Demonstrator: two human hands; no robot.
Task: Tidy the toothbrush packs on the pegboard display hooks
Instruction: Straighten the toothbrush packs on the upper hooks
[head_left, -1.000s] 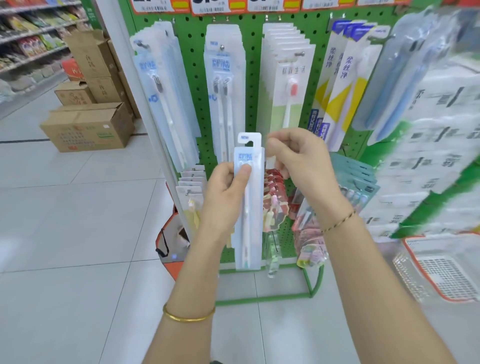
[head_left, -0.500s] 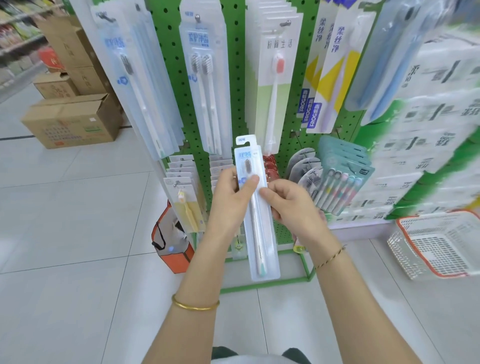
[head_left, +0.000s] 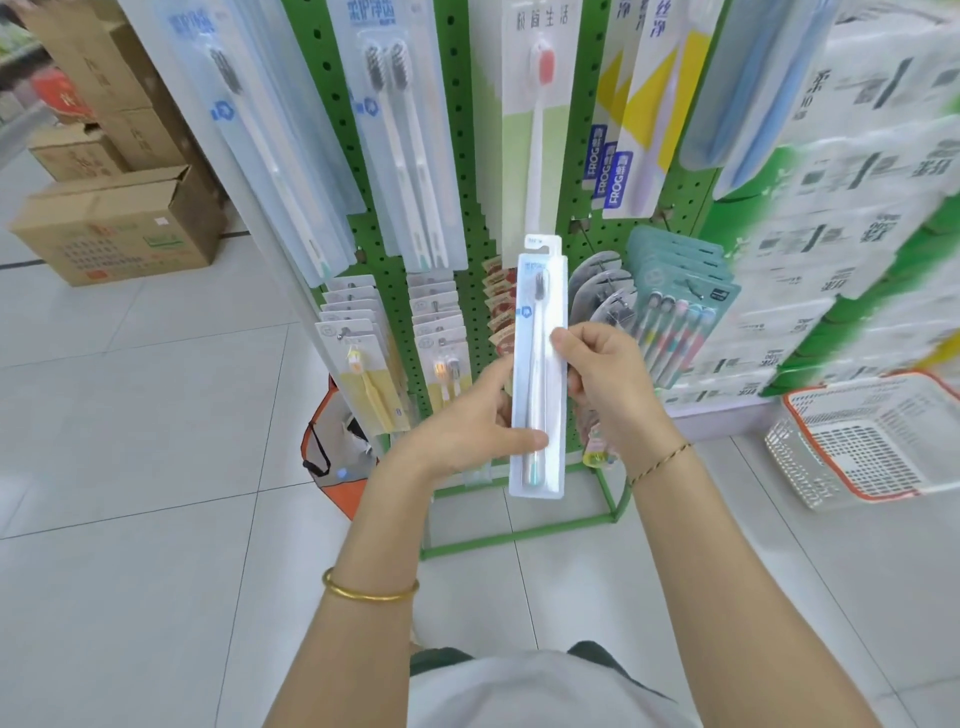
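Boxes (head_left: 114, 228) sit on the floor at far left. My left hand (head_left: 467, 426) grips the pack (head_left: 537, 374) low down, thumb across its front, fingers behind. The pack stands upright (bristles up) in front of the pegboard (head_left: 467, 156), held clear of the hooks. My right hand (head_left: 608, 384) pinches its right edge higher up. A basket (head_left: 872, 436) lies on the floor at right.

One long, clear toothbrush pack (head_left: 537, 374) stands straight up, not hanging, in front of the green pegboard (head_left: 472, 104). Its white brush has dark bristles.
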